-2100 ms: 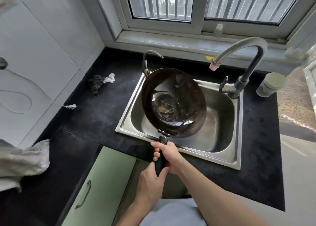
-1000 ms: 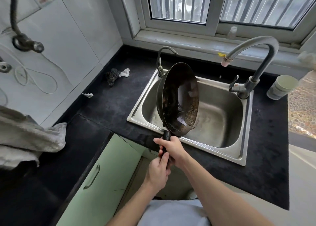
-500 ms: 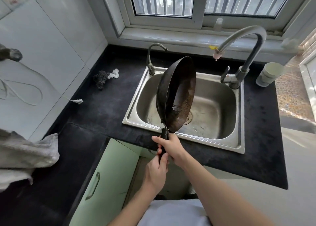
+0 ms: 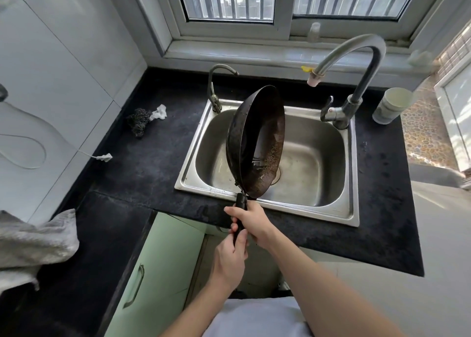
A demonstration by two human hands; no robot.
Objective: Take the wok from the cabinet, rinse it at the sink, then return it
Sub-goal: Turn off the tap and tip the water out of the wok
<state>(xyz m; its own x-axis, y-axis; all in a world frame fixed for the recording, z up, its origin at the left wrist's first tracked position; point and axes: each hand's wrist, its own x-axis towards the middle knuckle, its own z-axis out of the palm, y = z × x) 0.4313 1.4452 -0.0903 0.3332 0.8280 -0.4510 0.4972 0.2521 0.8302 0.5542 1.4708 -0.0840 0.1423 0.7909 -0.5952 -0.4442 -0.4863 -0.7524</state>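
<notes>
1. Black countertop (image 4: 142, 173) wraps a steel sink (image 4: 354, 183) beneath a barred window. A tall faucet (image 4: 356, 53) arcs over the basin, and we see no water running from it.
2. We hold the wok (image 4: 254, 143) above the sink, tipped nearly onto its edge. Its open side faces right and its lowest rim is over the near edge of the basin.
3. Both our hands are wrapped around the dark handle (image 4: 240, 201). The right hand (image 4: 251, 222) is close to the bowl, and the left hand (image 4: 229, 260) is just behind it at the handle's end.
4. We judge the wok stiff and fairly heavy. Its weight sits well out from the grip, so it will want to twist or droop.
5. If the metal is wet it may be slick. The bowl offers no hold, so the handle, gripped near the bowl, is the place to take it.
6. Below the counter a green cabinet door (image 4: 158, 273) appears to stand open, which we take as the way back.
</notes>
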